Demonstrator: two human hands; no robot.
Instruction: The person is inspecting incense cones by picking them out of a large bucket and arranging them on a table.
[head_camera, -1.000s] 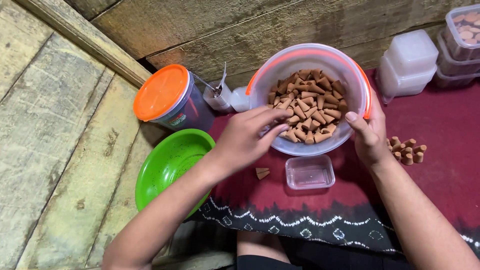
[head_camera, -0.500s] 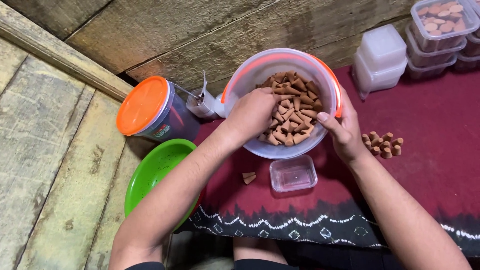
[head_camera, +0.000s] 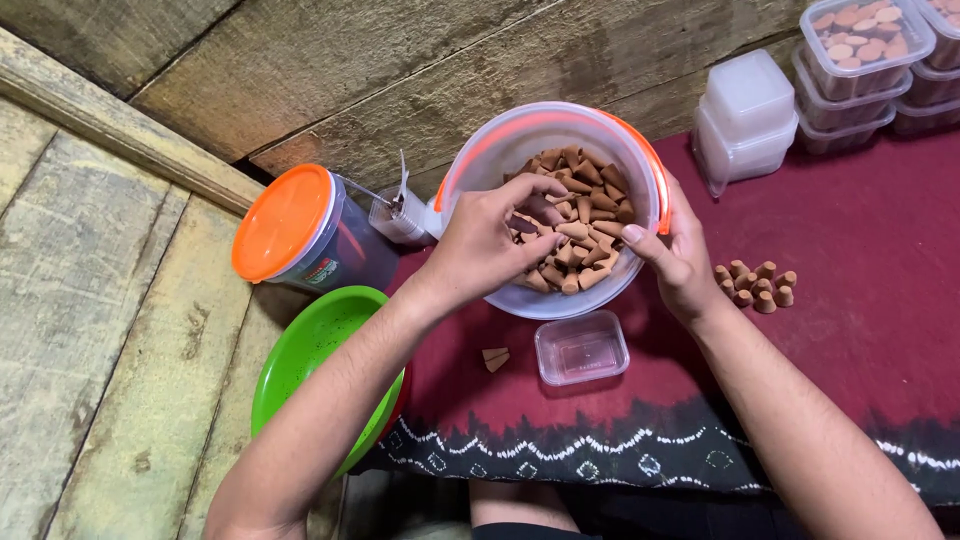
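Brown cones (head_camera: 575, 240) are pinched by the left hand (head_camera: 490, 240) inside the tub (head_camera: 480, 160), steadied by the right hand (head_camera: 675, 262), small box (head_camera: 581, 347) lying just below.

A clear plastic jar with an orange lid (head_camera: 300, 232) lies on its side beyond the left wrist, a bright green plastic bowl (head_camera: 305, 350) under that forearm. Past the right hand — stacked empty translucent tubs (head_camera: 745, 115) and filled lidded tubs (head_camera: 860, 50) on the maroon cloth (head_camera: 860, 250).
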